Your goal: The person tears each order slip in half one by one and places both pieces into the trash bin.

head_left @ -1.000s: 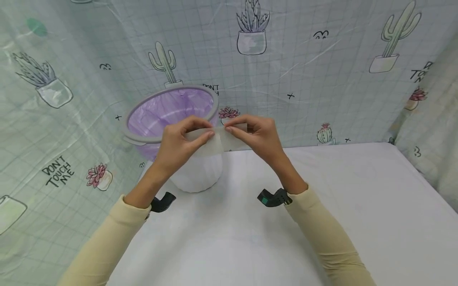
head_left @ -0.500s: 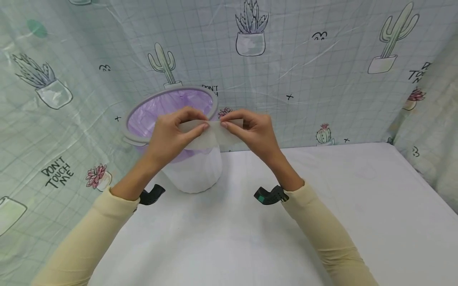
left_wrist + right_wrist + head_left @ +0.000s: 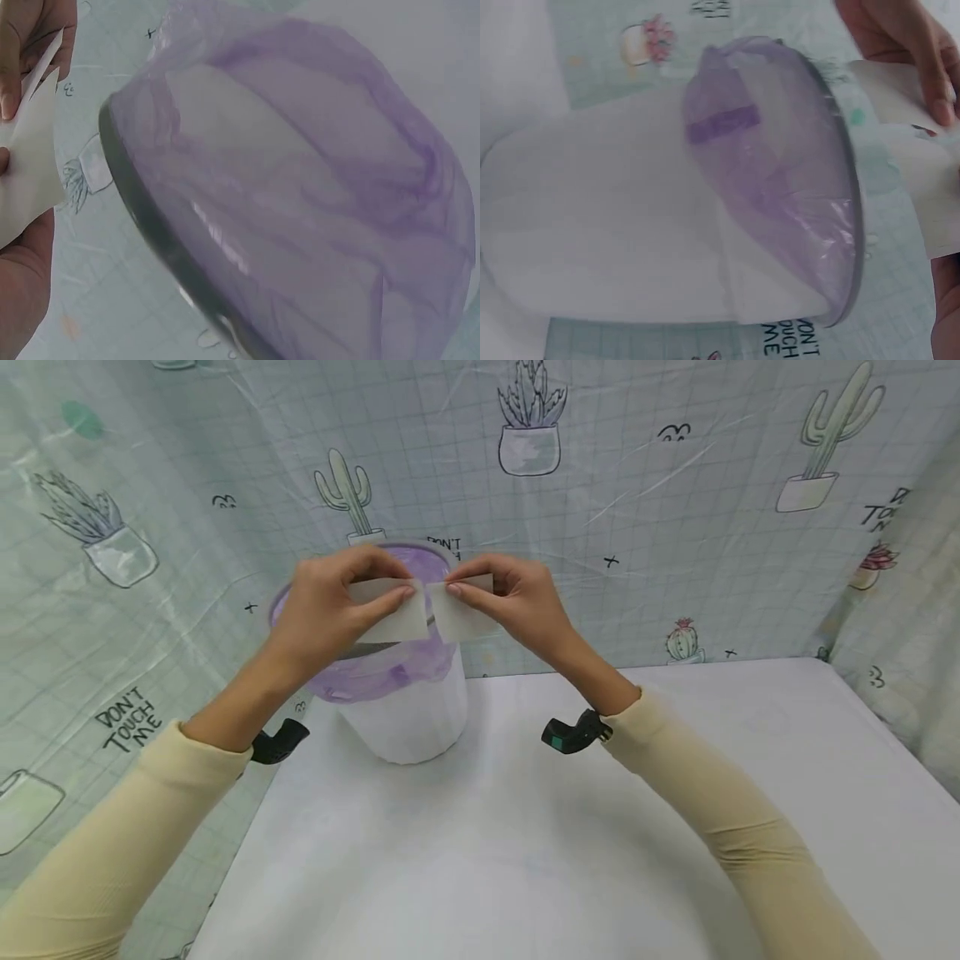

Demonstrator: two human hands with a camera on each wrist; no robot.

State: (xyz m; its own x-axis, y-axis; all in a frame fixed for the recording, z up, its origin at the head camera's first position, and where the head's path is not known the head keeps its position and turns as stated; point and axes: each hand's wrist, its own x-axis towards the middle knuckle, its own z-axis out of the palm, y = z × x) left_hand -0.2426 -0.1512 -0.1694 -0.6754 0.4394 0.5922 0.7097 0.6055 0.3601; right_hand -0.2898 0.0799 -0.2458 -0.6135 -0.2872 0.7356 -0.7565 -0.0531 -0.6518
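My left hand [image 3: 322,597] pinches a small piece of white paper [image 3: 397,625] between thumb and fingers. A second paper piece [image 3: 465,622] is pinched the same way by my right hand [image 3: 517,597]. A narrow gap shows between the two pieces in the head view. Both hands are raised side by side, overlapping the top of a white bin [image 3: 405,731] in that view. A purple bin liner [image 3: 390,675] is folded over the bin's grey rim [image 3: 853,172]. Paper edges [image 3: 34,169] also show at the left of the left wrist view.
The bin stands at the back left of a white-covered table [image 3: 540,843]. Behind it hangs a curtain [image 3: 622,485] printed with cacti. Black wrist devices [image 3: 576,732] sit on both wrists.
The paper between my hands has parted into two pieces. Both hands have risen and moved left, the left hand farther, over the bin's top in the head view.
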